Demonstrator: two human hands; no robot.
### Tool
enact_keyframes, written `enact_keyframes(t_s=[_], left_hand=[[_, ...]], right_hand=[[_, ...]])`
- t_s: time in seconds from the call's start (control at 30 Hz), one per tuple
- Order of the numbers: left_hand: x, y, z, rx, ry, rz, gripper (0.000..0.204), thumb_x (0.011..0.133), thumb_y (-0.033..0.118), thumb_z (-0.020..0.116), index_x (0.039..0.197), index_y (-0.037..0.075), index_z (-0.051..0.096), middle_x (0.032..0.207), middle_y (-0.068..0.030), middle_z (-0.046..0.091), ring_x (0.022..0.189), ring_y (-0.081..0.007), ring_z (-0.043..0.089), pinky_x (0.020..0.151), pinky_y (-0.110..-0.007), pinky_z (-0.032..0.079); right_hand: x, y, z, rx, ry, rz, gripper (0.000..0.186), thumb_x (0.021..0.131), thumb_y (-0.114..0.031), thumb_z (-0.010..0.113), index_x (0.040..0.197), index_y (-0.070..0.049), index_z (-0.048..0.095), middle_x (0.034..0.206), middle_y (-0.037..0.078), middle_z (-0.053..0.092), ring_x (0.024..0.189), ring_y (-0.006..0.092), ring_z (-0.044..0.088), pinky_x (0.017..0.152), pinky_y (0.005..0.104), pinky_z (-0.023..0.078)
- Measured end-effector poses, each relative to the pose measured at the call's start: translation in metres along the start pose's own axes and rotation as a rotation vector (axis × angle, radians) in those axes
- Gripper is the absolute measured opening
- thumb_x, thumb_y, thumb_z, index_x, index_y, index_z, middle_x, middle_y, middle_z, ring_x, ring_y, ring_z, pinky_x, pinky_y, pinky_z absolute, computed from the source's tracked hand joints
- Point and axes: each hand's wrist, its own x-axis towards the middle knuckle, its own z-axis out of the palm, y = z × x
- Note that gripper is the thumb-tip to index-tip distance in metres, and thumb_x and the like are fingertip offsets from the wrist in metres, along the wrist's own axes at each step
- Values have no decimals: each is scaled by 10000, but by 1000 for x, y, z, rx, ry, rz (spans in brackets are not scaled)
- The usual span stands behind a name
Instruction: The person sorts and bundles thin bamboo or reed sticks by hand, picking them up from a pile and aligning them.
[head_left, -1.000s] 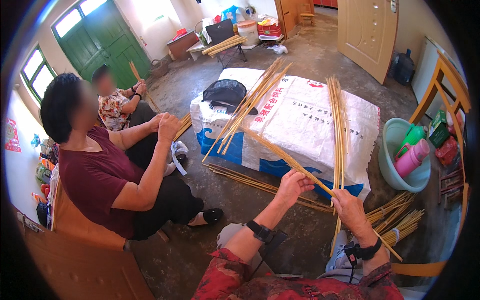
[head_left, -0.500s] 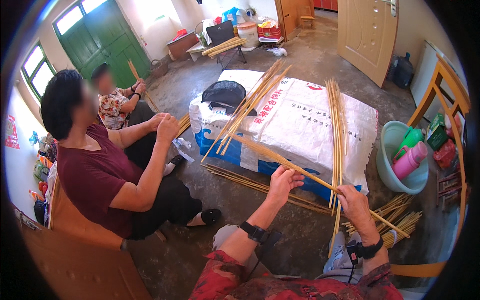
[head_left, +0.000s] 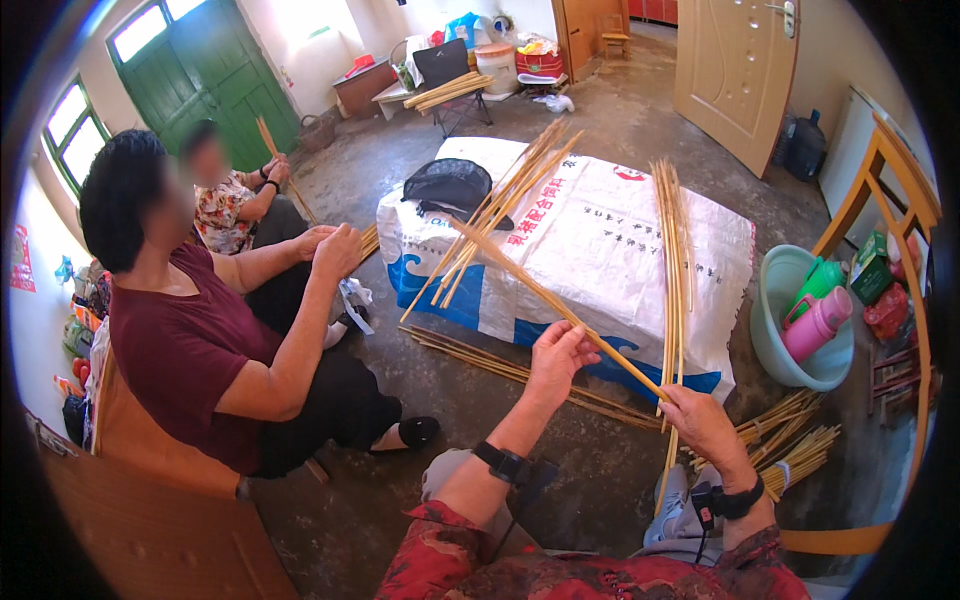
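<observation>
Over the near edge of a white sack (head_left: pixel 600 260), the left hand (head_left: pixel 562 362), fingers half curled, and the right hand (head_left: pixel 700 424), nearly closed, grip slanting yellow straw (head_left: pixel 540 291); loose stalks (head_left: pixel 673 270) lie nearby.

Green door (head_left: pixel 205 85), grey floor (head_left: pixel 625 110)

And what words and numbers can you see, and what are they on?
White and blue cover: a row of big red characters, which I won't copy out.
Same cover: black writing, mostly too small to read, not copied either.
Red poster on the left wall: too blurred to read.
Green box at the right: any print is too small.
Numbers: none I can make out.
</observation>
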Motion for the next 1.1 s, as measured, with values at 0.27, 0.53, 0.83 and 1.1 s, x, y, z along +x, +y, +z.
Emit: enact_keyframes(t_s=[0.27,0.53,0.83,1.1], left_hand=[[3,10,-4,-5,18,12,107,848,128,486,864,22,480,761,-75,545,665,-144,548,597,-296,488],[-3,-3,5,100,-107,-89,103,841,103,480,878,8,494,748,-67,538,661,-141,556,599,-273,494],[-12,-12,16,132,-160,-163,118,861,116,456,908,18,503,752,-62,534,692,-143,558,631,-268,489],[-9,-14,10,18,-211,-138,143,871,95,407,934,6,500,811,-83,551,736,-157,570,663,-295,503]], right_hand=[[-4,6,2,-8,13,-57,172,792,-128,514,911,-5,528,768,162,548,724,324,541,634,349,430],[-5,3,6,-90,87,-73,229,793,-148,509,989,-31,496,885,159,559,796,334,546,679,383,444],[-4,-3,3,-88,111,-37,219,805,-134,495,1004,-44,500,913,159,562,818,328,547,688,374,449],[-4,0,6,-130,98,-46,217,814,-145,483,1009,-49,493,906,153,567,815,321,552,683,377,448]])
